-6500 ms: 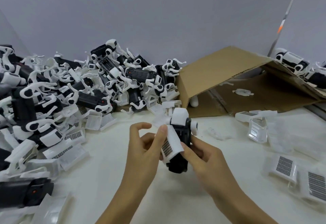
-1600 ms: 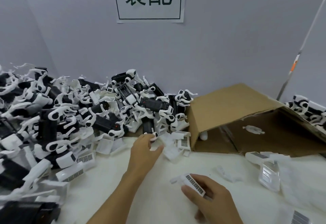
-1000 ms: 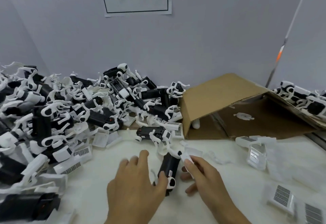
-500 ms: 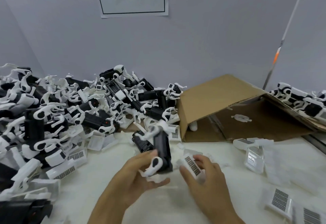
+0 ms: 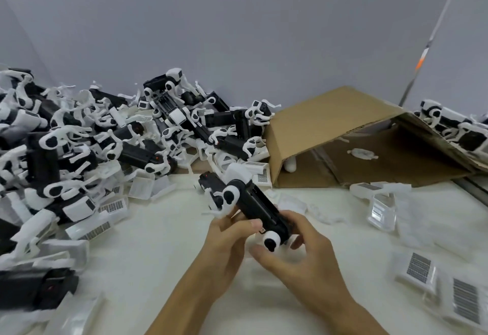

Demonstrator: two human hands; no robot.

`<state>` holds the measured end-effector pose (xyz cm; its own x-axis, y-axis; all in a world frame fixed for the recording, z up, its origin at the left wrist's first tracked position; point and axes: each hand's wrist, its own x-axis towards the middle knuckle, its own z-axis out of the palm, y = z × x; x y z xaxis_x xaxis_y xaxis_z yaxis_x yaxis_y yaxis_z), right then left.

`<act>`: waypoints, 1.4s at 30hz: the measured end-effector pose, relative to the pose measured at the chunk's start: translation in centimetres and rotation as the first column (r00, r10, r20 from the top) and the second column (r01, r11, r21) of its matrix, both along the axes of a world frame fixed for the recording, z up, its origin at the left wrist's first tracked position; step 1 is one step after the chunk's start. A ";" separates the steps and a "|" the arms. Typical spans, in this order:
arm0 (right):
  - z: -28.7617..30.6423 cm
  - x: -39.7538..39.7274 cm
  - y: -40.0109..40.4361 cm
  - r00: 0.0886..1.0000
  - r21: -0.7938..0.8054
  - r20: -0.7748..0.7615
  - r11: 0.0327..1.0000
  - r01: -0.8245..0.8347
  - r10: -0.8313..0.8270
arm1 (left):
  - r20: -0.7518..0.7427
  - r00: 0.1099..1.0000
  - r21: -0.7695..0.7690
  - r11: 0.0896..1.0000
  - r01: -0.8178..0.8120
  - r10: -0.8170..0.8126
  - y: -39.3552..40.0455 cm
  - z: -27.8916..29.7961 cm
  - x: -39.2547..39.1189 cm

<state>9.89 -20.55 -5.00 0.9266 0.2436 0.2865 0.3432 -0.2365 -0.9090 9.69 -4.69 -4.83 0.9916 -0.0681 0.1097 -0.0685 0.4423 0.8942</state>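
1. My left hand (image 5: 224, 239) and right hand (image 5: 298, 253) curl their fingers round a black-and-white toy robot (image 5: 261, 210), held just above the table (image 5: 158, 242).
2. The tipped cardboard box (image 5: 324, 121) holds a white plastic part (image 5: 361, 154).

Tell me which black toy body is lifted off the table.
The black toy body gripped by the left hand and right hand, slanted above the table. The others lie heaped in the pile at left or on the cardboard box.
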 end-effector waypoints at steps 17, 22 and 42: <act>0.8 0.0 -1.2 0.999 -0.019 0.039 0.999 0.028 -0.027 | 0.200 0.978 0.307 0.944 -0.122 0.061 0.1 1.0 -0.3; 1.2 0.3 -2.0 0.988 -0.018 0.142 0.999 -0.051 0.053 | 0.715 0.697 0.691 0.210 -0.691 -0.059 1.3 0.2 0.3; 1.6 -0.3 -2.1 0.980 0.040 0.189 0.997 0.061 -0.067 | 0.748 0.657 0.634 -0.193 -0.749 -0.094 -1.3 0.6 -1.0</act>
